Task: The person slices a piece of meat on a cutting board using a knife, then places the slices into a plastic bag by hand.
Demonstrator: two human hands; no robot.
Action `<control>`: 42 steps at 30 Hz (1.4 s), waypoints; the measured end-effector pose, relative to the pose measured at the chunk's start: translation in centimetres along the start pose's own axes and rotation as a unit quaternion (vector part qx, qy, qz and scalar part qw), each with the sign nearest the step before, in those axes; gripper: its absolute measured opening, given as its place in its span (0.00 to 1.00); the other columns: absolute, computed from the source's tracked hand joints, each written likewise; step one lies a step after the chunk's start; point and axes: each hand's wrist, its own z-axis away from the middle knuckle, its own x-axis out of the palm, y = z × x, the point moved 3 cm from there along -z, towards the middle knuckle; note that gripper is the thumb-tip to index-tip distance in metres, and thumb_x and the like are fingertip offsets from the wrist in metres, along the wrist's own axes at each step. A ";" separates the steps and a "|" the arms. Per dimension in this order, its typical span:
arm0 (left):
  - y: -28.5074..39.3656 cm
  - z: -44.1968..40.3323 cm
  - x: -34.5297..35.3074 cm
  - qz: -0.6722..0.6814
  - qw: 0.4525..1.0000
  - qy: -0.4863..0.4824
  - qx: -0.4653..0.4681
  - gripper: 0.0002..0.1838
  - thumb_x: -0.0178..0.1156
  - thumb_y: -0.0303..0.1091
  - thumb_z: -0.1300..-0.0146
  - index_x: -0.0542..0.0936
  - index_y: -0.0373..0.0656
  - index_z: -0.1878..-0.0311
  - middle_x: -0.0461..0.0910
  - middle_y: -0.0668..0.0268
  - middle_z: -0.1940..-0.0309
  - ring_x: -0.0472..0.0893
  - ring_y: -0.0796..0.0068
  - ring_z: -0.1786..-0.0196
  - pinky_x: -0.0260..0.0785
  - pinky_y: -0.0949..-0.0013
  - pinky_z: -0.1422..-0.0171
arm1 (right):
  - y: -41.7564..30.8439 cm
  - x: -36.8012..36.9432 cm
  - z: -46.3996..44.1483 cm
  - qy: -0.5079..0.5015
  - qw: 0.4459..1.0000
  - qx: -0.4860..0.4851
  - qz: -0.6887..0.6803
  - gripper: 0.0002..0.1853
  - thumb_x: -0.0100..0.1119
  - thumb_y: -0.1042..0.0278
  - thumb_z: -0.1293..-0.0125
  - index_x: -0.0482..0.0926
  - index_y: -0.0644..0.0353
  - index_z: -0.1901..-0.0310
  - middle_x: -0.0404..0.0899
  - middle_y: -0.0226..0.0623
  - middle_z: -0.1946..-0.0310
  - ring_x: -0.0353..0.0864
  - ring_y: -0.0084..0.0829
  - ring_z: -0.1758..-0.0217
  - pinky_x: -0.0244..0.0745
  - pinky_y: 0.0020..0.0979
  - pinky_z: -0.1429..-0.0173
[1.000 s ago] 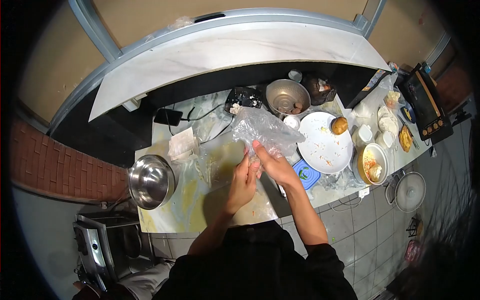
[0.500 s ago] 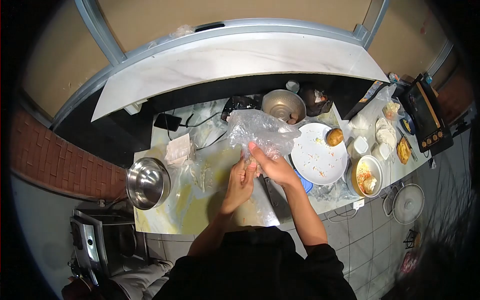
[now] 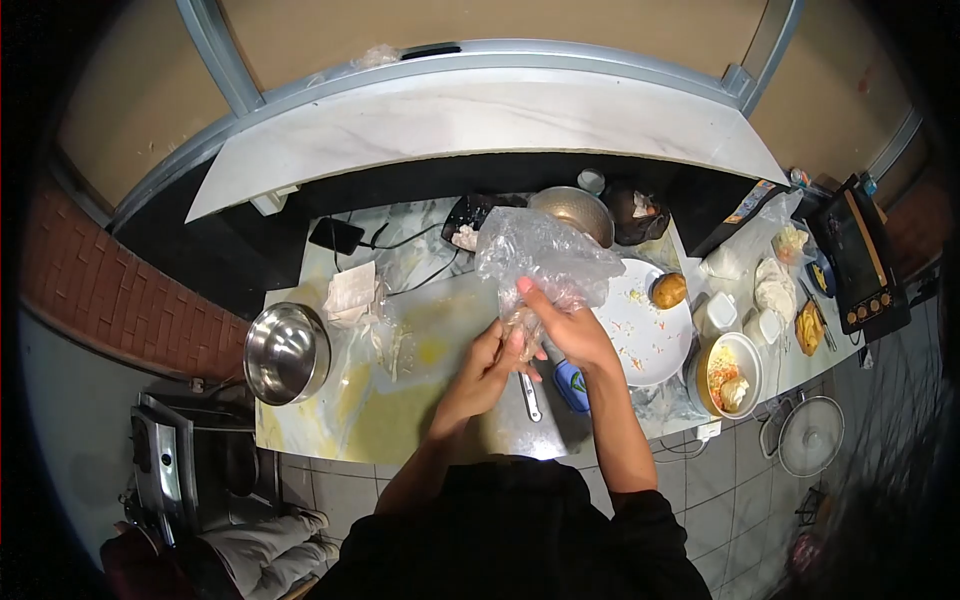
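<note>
A crumpled clear plastic bag is between my hands, above the counter's middle. My right hand grips the bag's gathered part from the right, thumb on top. My left hand is closed around the lower end from the left, its fingertips partly hidden. Some pale, soft-looking content shows through the plastic; I cannot make out what it is. Below my hands lies a knife, its handle showing. A blue box is beside my right wrist. The white plate, with food scraps, is partly behind the bag.
A potato sits on the plate's edge. A white bowl of shredded food stands at right, a steel bowl at left. Behind are a metal pot and a phone. Another person's trousered legs show at lower left.
The bag has shifted slightly right and both hands slightly lower, still holding it. More of the knife handle shows below the hands. The other person's legs at lower left have moved.
</note>
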 end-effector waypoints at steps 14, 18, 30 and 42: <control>-1.0 -2.4 -1.3 -0.039 0.998 0.041 -0.004 0.13 0.50 0.27 0.25 0.76 0.27 0.45 0.83 0.55 0.54 0.86 0.63 0.56 0.85 0.63 0.55 | -0.4 -1.3 -1.5 0.020 0.996 -0.066 0.054 0.28 0.56 0.41 0.30 0.81 0.65 0.55 0.82 0.38 0.62 0.77 0.27 0.63 0.74 0.28 0.61; -1.0 -2.4 -1.2 -0.057 0.995 0.076 0.005 0.12 0.50 0.27 0.26 0.76 0.27 0.49 0.84 0.57 0.60 0.86 0.67 0.60 0.85 0.66 0.59 | -0.1 -1.3 -2.0 0.033 0.991 -0.108 0.075 0.26 0.56 0.43 0.29 0.81 0.66 0.55 0.82 0.40 0.63 0.78 0.28 0.62 0.74 0.28 0.61; 0.9 -2.1 -1.0 -0.017 1.000 0.010 -0.009 0.13 0.51 0.33 0.24 0.77 0.32 0.49 0.84 0.63 0.58 0.84 0.77 0.59 0.76 0.74 0.57 | -1.9 -1.5 -1.3 0.085 0.996 -0.002 -0.001 0.23 0.57 0.47 0.28 0.80 0.64 0.61 0.77 0.31 0.77 0.69 0.19 0.82 0.63 0.25 0.77; -0.3 -1.7 -2.7 -0.135 0.987 0.074 0.036 0.09 0.59 0.28 0.29 0.82 0.30 0.60 0.82 0.69 0.73 0.74 0.88 0.70 0.68 0.79 0.67 | -0.7 -1.0 -1.2 0.079 0.996 -0.048 0.006 0.24 0.58 0.47 0.29 0.82 0.66 0.58 0.81 0.32 0.74 0.68 0.19 0.82 0.65 0.25 0.75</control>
